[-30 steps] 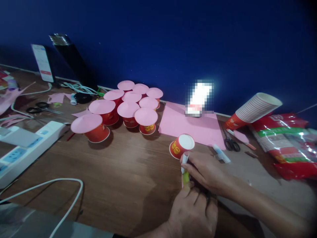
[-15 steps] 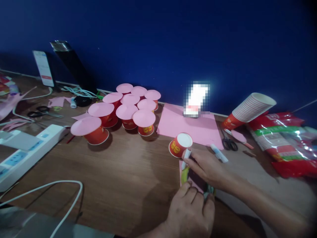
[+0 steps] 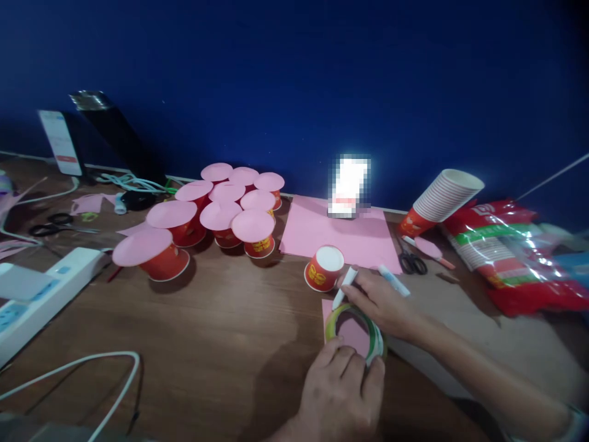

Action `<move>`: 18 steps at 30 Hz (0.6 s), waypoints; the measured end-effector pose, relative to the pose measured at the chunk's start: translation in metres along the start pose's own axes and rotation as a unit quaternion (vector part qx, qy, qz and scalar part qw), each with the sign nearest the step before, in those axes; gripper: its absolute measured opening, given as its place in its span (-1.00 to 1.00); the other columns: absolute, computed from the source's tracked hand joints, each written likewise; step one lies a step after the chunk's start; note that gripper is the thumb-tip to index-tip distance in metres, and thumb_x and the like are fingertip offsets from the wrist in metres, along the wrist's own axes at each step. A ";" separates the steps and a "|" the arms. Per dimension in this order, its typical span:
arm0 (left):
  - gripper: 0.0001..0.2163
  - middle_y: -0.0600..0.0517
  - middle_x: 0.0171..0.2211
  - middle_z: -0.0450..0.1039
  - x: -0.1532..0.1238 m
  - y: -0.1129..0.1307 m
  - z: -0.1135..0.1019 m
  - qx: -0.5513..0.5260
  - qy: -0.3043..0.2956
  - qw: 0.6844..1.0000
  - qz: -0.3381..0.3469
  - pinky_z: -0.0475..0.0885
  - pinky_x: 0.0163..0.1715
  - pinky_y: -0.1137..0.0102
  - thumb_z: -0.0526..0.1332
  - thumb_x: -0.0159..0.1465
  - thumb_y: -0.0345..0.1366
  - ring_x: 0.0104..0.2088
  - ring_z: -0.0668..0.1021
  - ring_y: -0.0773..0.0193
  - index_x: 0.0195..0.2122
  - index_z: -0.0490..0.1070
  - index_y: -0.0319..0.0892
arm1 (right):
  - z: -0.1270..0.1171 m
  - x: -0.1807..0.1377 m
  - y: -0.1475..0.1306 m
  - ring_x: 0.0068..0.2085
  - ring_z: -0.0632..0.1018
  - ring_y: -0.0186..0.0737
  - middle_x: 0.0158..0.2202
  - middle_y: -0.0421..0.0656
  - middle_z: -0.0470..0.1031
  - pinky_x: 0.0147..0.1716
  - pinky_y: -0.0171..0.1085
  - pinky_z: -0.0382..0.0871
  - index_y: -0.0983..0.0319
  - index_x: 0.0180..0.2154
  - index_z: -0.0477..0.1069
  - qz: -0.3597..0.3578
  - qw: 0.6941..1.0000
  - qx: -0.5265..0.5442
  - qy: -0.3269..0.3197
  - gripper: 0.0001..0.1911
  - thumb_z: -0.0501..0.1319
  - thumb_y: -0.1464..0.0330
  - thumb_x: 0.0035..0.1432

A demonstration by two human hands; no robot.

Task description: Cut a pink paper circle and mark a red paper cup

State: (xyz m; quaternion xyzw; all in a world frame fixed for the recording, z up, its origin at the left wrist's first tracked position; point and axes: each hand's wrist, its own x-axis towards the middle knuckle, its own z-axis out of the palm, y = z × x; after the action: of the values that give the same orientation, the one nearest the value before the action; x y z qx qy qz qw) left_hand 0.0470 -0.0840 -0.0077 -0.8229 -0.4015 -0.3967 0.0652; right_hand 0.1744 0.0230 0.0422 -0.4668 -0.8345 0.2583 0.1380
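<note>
Item 1, tape roll point(image 3: 329, 331): apparently flat on small pink paper point(image 3: 353, 331), well in from the far edge of the table point(image 3: 230, 331).
Item 2, left hand point(image 3: 343, 387): fingers bent over, clamped on the roll's near rim.
Item 3, white pen point(image 3: 345, 287): slanted, lower end just beside the roll's far-left rim; contact with the paper I cannot tell.
Item 4, right hand point(image 3: 380, 301): fingers clamped on the pen.
Item 5, red cup point(image 3: 322, 273): base up, just beyond the paper.
Item 6, cups with pink discs point(image 3: 253, 226): ten by my count, grouped toward the table's far edge, left of the red cup.
Handling note: I judge the step to be outlining round the roll. I would press the rim evenly against skating, stand the pen straighter, hug the outer rim with short strokes, and watch the paper's slim left margin.
</note>
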 end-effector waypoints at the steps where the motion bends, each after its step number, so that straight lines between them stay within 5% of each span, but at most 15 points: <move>1: -0.86 0.03 -0.56 0.37 0.000 0.000 0.000 -0.002 -0.002 1.000 -0.001 0.41 -0.24 0.29 0.15 0.13 -0.46 -0.46 0.46 0.32 -0.29 0.43 -0.24 | 0.000 0.000 0.002 -0.42 0.38 -0.29 -0.44 -0.18 0.41 -0.37 -0.30 0.20 0.25 -0.40 0.30 0.001 1.000 0.003 0.006 -0.72 -0.07 0.29 0.26; 18: -0.78 0.00 -0.45 0.45 0.003 -0.003 -0.008 -0.019 -0.038 0.999 0.021 0.40 -0.17 0.28 0.04 0.22 -0.50 -0.36 0.50 0.31 -0.21 0.44 -0.20 | -0.001 -0.041 0.022 -0.40 0.42 -0.32 -0.42 -0.19 0.41 -0.37 -0.33 0.30 0.25 -0.33 0.31 0.066 0.979 0.154 0.115 -0.77 -0.04 0.29 0.25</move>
State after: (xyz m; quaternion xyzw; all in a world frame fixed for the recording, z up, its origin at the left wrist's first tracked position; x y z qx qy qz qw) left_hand 0.0411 -0.0839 -0.0005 -0.8467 -0.3785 -0.3713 0.0430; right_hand 0.2116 -0.0020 0.0313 -0.5206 -0.7307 0.3369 0.2857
